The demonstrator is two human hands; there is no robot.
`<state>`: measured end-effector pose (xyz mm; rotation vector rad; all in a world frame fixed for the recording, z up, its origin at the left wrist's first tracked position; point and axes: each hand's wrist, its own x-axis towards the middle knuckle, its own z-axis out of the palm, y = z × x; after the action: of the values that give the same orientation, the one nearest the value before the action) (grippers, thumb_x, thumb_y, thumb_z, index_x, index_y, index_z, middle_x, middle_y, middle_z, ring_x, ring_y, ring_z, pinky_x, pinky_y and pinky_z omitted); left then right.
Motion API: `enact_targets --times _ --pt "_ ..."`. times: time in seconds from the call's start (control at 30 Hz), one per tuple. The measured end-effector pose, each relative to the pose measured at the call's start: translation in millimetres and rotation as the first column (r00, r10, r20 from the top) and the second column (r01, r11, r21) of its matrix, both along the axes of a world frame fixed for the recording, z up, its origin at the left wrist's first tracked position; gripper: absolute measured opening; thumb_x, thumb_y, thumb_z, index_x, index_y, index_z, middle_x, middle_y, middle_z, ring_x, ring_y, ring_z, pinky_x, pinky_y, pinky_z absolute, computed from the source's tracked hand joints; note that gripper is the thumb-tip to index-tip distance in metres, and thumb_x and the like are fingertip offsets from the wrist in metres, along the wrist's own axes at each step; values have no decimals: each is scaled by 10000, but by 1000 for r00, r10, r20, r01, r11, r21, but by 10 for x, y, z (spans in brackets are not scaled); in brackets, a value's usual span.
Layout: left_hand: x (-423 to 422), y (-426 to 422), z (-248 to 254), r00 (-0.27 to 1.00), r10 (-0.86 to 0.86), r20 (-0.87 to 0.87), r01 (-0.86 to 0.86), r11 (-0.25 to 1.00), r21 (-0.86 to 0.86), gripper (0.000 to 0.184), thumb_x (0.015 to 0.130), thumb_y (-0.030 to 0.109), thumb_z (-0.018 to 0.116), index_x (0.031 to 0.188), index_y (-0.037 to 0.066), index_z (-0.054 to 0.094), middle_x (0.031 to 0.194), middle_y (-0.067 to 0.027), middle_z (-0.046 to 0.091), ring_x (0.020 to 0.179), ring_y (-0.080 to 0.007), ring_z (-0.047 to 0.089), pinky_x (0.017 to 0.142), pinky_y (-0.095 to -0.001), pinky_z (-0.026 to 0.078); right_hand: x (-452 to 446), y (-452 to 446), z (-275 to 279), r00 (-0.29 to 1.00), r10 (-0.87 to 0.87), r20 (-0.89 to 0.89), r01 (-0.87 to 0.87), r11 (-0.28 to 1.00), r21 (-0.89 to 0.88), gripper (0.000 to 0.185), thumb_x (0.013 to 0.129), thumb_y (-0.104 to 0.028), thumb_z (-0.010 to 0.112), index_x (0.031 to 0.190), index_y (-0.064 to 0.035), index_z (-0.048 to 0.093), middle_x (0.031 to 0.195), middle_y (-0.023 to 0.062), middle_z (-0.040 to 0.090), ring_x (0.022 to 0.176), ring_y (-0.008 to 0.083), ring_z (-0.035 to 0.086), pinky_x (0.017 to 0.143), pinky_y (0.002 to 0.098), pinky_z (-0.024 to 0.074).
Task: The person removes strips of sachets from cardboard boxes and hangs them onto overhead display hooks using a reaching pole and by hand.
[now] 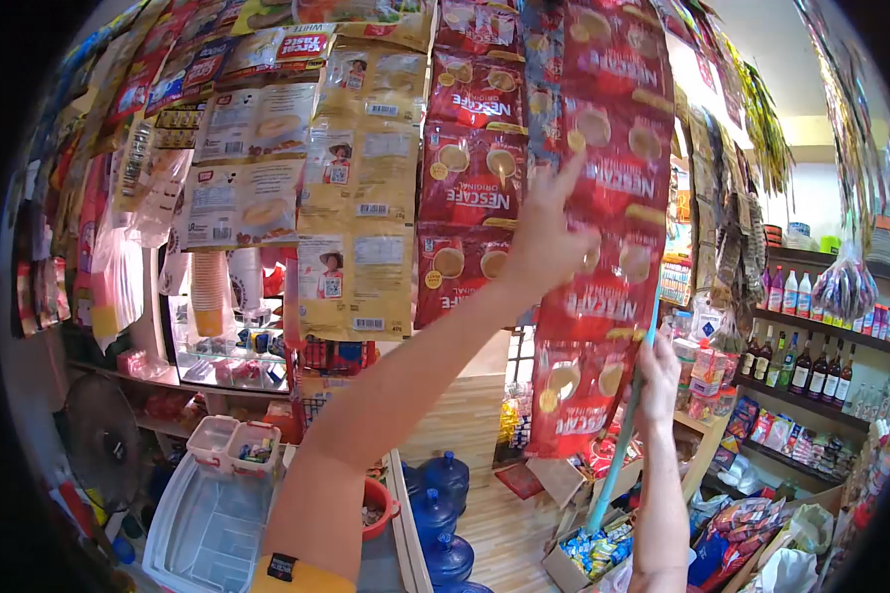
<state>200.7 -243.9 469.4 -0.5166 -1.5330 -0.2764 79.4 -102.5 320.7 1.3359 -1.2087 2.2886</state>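
A long strip of red Nescafe coffee sachets (595, 306) hangs in front of me, its printing upside down. My left hand (547, 237) reaches up to its left edge, fingers stretched apart against the red packs. Beside the strip's lower right edge, my right hand (660, 381) is closed around a light blue pole (615, 465) that slants down toward the floor. The pole's top end is partly hidden near the sachets. Another red Nescafe strip (472, 173) hangs just left of my left hand, with gold sachet strips (356, 212) beyond it.
Blue water jugs (447, 482) stand on the wooden floor below. A clear plastic bin (213, 524) and a red basin (376, 504) are at lower left, near a fan (102, 420). Bottles line shelves (811, 395) on the right. An open box (569, 568) holds blue packets.
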Motion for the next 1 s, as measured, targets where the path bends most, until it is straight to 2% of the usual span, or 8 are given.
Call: enact_targets --times 0.13,0.23,0.27,0.4,0.53,0.8,0.87,1.0 --pt "14 24 426 994 32 -104 -34 999 -23 656 609 39 699 1226 48 474 1041 -153 526 1017 -283 503 882 -336 402 -24 22 514 999 39 -12 -39 999 24 166 895 -243 507 953 -90 539 590 -49 441 438 29 394 354 178 310" --pt "25 44 553 995 -29 -97 26 999 -33 627 626 48 697 1214 35 480 1025 -154 528 1013 -292 504 889 -338 400 4 8 803 993 112 -32 -111 994 9 128 909 -239 493 863 -119 496 569 -34 440 415 45 396 340 183 308" --pt "27 36 581 992 27 -127 -35 998 -57 661 624 86 713 1234 47 459 1055 -170 504 1026 -307 493 899 -346 397 -39 -6 872 989 141 -42 -141 990 -5 128 912 -238 489 861 -121 490 565 -31 439 409 48 394 336 185 308" --pt "57 12 404 997 61 -39 -65 994 -93 777 593 147 743 1282 64 392 1167 -200 412 1092 -340 441 941 -370 373 -28 14 1057 976 209 -58 -209 978 7 152 918 -261 487 847 -129 462 544 -10 431 385 72 387 326 200 306" --pt "181 14 89 998 62 15 -59 987 -153 744 610 132 720 1274 57 394 1156 -197 409 1089 -341 444 940 -381 370 27 27 1286 975 218 -46 -218 976 -5 156 924 -259 470 872 -113 469 543 -7 421 367 82 377 323 213 307" --pt "258 -98 352 998 13 68 -7 996 -85 709 637 96 684 1279 15 396 1099 -230 469 1038 -351 508 908 -377 410 81 -145 1809 972 217 -90 -212 975 63 191 929 -281 457 899 -98 504 560 -2 460 378 83 398 330 215 299" --pt "288 -139 456 991 126 -50 -131 985 -116 711 629 87 696 1272 1 405 1121 -244 468 1037 -357 512 902 -371 418 71 -227 1932 974 207 -94 -196 974 114 201 922 -294 469 912 -99 516 564 1 468 381 89 401 336 224 307" --pt "304 -413 672 947 305 -104 -313 946 -77 752 603 95 733 1270 -17 405 1183 -256 456 1084 -368 492 921 -373 408 11 -500 2129 970 205 -132 -177 964 197 217 889 -324 526 925 -111 543 563 11 469 385 115 410 350 264 321"
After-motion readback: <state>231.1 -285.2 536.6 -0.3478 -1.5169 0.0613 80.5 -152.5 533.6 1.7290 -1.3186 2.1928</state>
